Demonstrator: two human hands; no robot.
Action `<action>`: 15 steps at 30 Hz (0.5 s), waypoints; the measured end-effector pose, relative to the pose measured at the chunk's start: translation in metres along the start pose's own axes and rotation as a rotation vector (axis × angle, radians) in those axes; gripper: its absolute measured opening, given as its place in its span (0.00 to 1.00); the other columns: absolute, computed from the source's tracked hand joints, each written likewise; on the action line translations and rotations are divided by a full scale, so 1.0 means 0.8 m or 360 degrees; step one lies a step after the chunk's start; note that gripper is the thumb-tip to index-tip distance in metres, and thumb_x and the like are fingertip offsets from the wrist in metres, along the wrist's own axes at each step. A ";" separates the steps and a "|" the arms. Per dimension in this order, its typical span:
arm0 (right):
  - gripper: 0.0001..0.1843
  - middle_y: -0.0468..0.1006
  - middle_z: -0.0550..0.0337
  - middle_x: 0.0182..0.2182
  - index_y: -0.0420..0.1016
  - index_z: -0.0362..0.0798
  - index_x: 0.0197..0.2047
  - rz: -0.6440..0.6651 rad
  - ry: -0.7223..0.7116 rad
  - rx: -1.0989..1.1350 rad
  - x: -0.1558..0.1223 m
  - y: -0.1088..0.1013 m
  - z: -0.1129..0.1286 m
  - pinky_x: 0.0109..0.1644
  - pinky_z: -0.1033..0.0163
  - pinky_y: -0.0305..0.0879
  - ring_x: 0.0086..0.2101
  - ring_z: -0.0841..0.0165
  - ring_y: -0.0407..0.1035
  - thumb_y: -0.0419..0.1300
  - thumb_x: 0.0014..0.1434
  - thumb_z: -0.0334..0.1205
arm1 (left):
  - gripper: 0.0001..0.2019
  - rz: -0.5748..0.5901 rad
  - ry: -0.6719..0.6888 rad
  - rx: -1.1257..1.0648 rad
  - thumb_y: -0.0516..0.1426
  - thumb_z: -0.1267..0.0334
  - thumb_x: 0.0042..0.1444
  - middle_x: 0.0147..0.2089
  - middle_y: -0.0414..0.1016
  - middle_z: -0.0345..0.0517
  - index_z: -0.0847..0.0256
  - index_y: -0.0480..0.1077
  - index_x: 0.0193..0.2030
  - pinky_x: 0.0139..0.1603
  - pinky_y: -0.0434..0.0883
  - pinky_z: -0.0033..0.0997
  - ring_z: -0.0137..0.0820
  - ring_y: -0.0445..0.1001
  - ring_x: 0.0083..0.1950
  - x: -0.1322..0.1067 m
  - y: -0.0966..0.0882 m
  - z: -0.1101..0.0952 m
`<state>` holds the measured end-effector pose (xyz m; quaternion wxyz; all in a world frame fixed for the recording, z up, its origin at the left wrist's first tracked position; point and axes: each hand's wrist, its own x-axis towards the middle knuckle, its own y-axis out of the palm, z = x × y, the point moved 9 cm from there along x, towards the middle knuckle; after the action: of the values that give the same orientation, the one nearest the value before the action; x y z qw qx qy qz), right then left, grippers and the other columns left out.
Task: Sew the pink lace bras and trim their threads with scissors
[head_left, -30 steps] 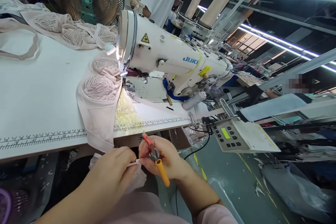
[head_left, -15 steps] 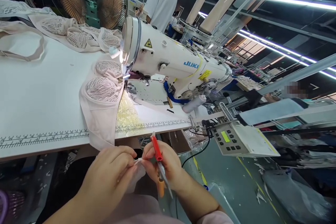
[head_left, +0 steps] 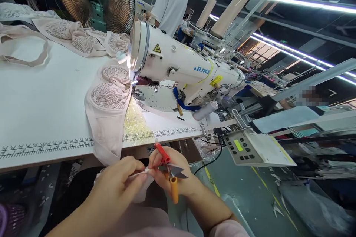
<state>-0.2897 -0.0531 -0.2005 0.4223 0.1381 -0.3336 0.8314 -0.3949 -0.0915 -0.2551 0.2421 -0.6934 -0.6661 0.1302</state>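
Note:
In front of my lap, my left hand [head_left: 116, 183] is closed, pinching the edge of a pale pink piece of fabric [head_left: 141, 192] between thumb and fingers. Meeting it at the same edge is my right hand [head_left: 180, 161], its thumb and index finger pressed together on the fabric. Thread snips [head_left: 162, 152] with red and orange handle sleeves are also tucked in my right hand, blades pointing right. A pale pink lace bra [head_left: 108, 96] lies under the sewing machine head [head_left: 172, 53], one wing hanging over the table edge behind my left hand.
More lace bras [head_left: 83, 39] lie at the back of the white table [head_left: 41, 100], near a fan [head_left: 94, 0]. A printed ruler [head_left: 167, 132] runs along the front edge. On the right is a control box [head_left: 250, 148]. Other people are in the background.
The snips have turned in my right hand, so the blades now point right rather than down. Both hands stay close together on the fabric; the bra under the machine has barely moved.

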 end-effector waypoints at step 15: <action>0.10 0.75 0.55 0.31 0.71 0.44 0.32 0.0669 0.0961 -0.1422 0.051 -0.072 -0.158 0.32 0.66 0.58 0.32 0.66 0.67 0.61 0.55 0.43 | 0.08 -0.0530 0.0606 0.0526 0.52 0.65 0.60 0.26 0.75 0.39 0.58 0.73 0.35 0.28 0.71 0.23 0.27 0.73 0.27 -0.018 -0.061 -0.035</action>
<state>-0.2618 0.0809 -0.2476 0.3418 -0.3662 -0.5372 0.6786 -0.4239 -0.1109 -0.2089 0.4904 -0.5378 -0.6829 0.0630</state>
